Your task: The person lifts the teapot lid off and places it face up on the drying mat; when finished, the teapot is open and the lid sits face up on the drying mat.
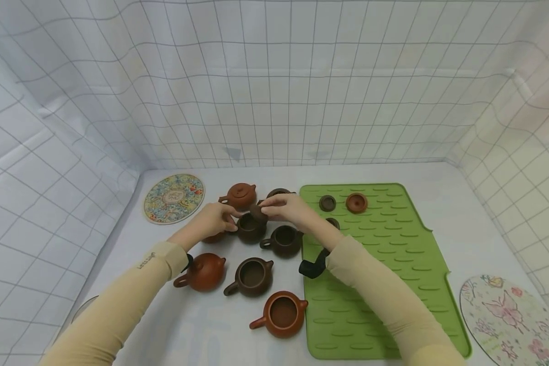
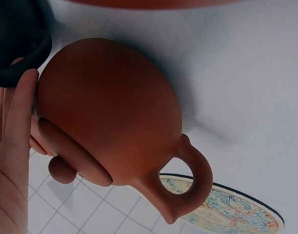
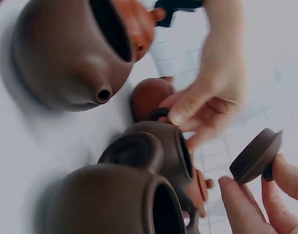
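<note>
In the head view my left hand [image 1: 214, 219] is at the handle side of a dark brown open teapot [image 1: 250, 231]. The right wrist view shows the left thumb and fingers pinching that teapot's handle [image 3: 160, 114]. My right hand [image 1: 292, 209] holds a small dark teapot lid [image 1: 257, 212] just above the opening. In the right wrist view this lid [image 3: 255, 155] is tilted, its knob between thumb and fingers. Beside the left hand stands a reddish-brown lidded teapot [image 2: 110, 107], mostly covered by the hand in the head view.
Around the hands stand a lidded clay teapot [image 1: 241, 195], dark open teapots [image 1: 285, 241] [image 1: 253, 277], a red lidded one [image 1: 206, 272] and a red open one [image 1: 283, 312]. Several lids [image 1: 357, 203] lie on a green mat [image 1: 384, 284]. Patterned round mats [image 1: 174, 198] [image 1: 508, 315] flank the table.
</note>
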A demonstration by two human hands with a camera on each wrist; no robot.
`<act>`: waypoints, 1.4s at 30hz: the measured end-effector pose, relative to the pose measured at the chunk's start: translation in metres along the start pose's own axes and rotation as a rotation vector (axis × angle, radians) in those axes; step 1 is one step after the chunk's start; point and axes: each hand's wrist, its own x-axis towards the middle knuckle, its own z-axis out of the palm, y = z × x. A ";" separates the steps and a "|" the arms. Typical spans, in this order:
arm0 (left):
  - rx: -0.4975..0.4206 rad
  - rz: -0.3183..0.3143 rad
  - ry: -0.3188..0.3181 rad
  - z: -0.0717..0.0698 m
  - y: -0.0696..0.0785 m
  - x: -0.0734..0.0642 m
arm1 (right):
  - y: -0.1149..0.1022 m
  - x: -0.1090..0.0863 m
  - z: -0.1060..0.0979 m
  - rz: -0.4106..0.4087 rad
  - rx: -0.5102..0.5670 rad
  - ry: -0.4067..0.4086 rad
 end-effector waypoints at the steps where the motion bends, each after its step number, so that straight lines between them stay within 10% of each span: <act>1: 0.000 -0.002 0.002 0.000 0.000 0.000 | 0.002 -0.004 -0.006 0.011 0.056 -0.012; 13: 0.033 -0.003 0.014 0.002 -0.001 -0.002 | 0.035 -0.066 -0.083 0.020 0.452 0.008; 28: 0.016 0.002 0.014 0.003 -0.002 -0.002 | 0.066 -0.111 -0.150 0.030 0.592 0.183; 42: 0.013 -0.011 0.007 0.001 0.002 -0.001 | 0.085 -0.133 -0.167 0.196 -0.046 0.277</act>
